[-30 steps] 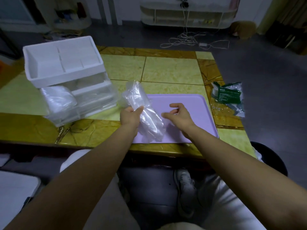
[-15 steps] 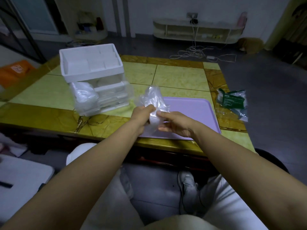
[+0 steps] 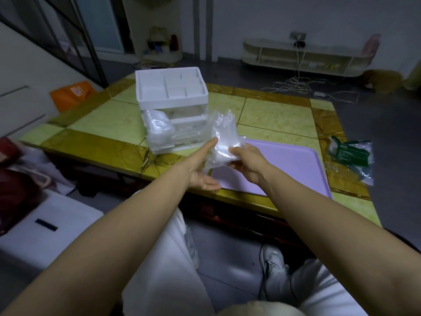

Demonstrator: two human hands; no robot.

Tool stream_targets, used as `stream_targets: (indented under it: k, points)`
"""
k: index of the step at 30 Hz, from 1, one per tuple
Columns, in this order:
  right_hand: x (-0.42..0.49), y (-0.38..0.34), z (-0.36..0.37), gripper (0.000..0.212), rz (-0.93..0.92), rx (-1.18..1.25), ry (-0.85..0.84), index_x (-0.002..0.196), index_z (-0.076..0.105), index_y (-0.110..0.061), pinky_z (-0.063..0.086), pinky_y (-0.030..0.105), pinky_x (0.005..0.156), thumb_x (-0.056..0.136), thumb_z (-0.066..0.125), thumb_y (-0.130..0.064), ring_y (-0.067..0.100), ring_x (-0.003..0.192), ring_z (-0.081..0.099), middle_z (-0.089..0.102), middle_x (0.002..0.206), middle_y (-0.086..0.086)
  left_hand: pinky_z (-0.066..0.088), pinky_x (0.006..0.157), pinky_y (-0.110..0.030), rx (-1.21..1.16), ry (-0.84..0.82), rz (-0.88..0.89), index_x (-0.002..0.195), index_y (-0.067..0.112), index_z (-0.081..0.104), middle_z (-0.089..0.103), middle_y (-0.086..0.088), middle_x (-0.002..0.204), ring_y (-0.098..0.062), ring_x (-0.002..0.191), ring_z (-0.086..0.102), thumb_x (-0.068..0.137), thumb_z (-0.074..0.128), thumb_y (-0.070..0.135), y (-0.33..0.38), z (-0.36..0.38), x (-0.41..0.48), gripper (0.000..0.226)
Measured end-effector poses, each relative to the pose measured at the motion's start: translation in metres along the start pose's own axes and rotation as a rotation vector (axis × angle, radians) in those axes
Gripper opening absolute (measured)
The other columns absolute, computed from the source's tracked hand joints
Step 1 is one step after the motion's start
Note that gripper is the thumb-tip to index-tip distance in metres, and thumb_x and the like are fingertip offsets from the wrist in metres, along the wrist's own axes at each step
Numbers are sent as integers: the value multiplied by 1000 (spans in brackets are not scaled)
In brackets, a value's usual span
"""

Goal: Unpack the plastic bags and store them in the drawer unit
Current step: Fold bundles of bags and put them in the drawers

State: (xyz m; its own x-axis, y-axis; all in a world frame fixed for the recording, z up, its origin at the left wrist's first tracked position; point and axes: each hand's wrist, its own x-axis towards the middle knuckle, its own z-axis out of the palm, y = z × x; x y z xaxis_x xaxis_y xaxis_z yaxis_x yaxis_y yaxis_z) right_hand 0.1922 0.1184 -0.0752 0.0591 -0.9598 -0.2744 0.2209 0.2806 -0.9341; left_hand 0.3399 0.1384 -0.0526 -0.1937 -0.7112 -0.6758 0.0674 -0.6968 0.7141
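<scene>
At frame centre, the right hand (image 3: 249, 164) grips the bundle of plastic bags (image 3: 224, 137) with curled fingers over the left edge of the purple tray (image 3: 296, 165), while the left hand (image 3: 202, 171), fingers straight, touches the bundle's left side, just right of the drawer unit (image 3: 173, 99).

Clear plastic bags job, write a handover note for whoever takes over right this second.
Left hand: open, straight fingers against the crumpled bundle of clear plastic bags.
Right hand: grips that bundle, held up near the left end of the lilac plastic tray.
White drawer unit with clear drawers: on the yellow tiled table left of the tray, one drawer pulled out with clear bags inside.
Done: some bags stored. Left: stow the held bundle; green-printed clear wrapper lies right of the tray.
</scene>
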Motion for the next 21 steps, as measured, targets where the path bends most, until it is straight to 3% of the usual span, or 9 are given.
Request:
stream_targets:
  k: [2,4,8,9,11,12,14,18,21]
  points:
    - [1,-1,12,24,6,-3,-38,114,57,-7,54,29,74,92,49,0,20,78,63,66,92,9,55,80,-44,-131,-32,58,125,14,53,59,-15,121,-34,103,62,74,66,62,3,-8,4,72]
    - [2,-4,23,26,17,-59,-51,114,56,-5,53,27,74,90,48,1,19,81,62,65,94,9,57,76,-37,-190,54,182,120,16,57,67,-8,108,-23,92,67,80,68,51,8,-13,7,54]
    - [6,-13,38,23,16,-109,-90,105,58,-6,52,25,69,87,46,3,19,79,61,64,91,8,54,48,-23,-225,262,341,119,9,59,69,-7,108,-16,76,67,84,71,29,17,-18,13,42]
    - [7,-14,41,21,6,-130,-91,103,58,-7,52,25,68,87,48,2,19,80,61,64,92,8,55,51,-24,-224,325,378,116,6,59,69,-9,107,-19,78,67,84,71,24,18,-19,18,38]
    - [11,-16,46,27,-8,-173,-93,113,56,-10,54,26,67,87,59,-15,18,84,65,65,103,5,57,71,-35,-177,441,458,108,4,59,67,-13,106,-27,90,67,84,70,18,20,-24,23,30]
    - [13,-19,48,41,-6,-196,-105,120,55,-12,55,27,68,85,65,-30,17,88,68,66,110,3,55,80,-39,-148,467,489,103,5,59,67,-15,104,-29,93,66,84,70,16,21,-25,22,25]
    - [18,-23,52,61,2,-239,-124,123,57,-14,57,29,71,77,71,-51,16,96,71,68,116,3,54,84,-40,-92,485,525,97,7,60,67,-14,100,-29,92,66,83,70,15,23,-27,21,19]
    - [31,-23,59,34,-54,-239,49,118,59,-4,55,40,85,92,60,-25,29,96,68,67,116,16,54,79,-37,-14,506,576,100,4,60,65,-14,100,-27,90,64,81,73,18,30,-31,22,27]
    - [38,-20,59,40,-118,-277,143,128,43,-17,54,39,76,91,54,-9,28,85,63,63,109,14,55,82,-38,-64,493,554,102,3,60,66,-14,105,-29,95,65,83,72,20,32,-34,24,28]
